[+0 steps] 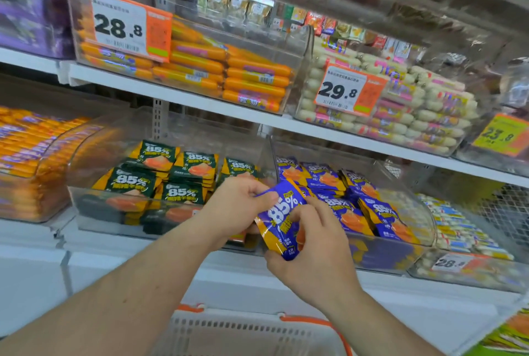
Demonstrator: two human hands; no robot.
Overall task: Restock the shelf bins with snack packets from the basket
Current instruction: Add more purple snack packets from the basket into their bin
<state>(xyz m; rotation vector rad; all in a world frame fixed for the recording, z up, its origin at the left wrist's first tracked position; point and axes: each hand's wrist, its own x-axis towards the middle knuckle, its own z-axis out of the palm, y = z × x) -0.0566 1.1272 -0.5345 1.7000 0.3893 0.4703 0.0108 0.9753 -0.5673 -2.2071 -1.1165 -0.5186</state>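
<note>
Packet of blue-and-orange foil marked "85%" (pixel 282 219), held in front of the divider between two clear plastic bins. Left hand (pixel 239 207) pinches its upper corner; right hand (pixel 310 249) grips its lower edge, fingers curled over the face. Right bin (pixel 400 252) holds matching blue packets; left bin (pixel 94 212) holds dark green "85%" packets (pixel 183 181). White plastic basket with orange trim (pixel 243 330) sits below. Upper shelf carries orange sausages (pixel 229 75) behind a "28.8" price tag (pixel 120 26).
</note>
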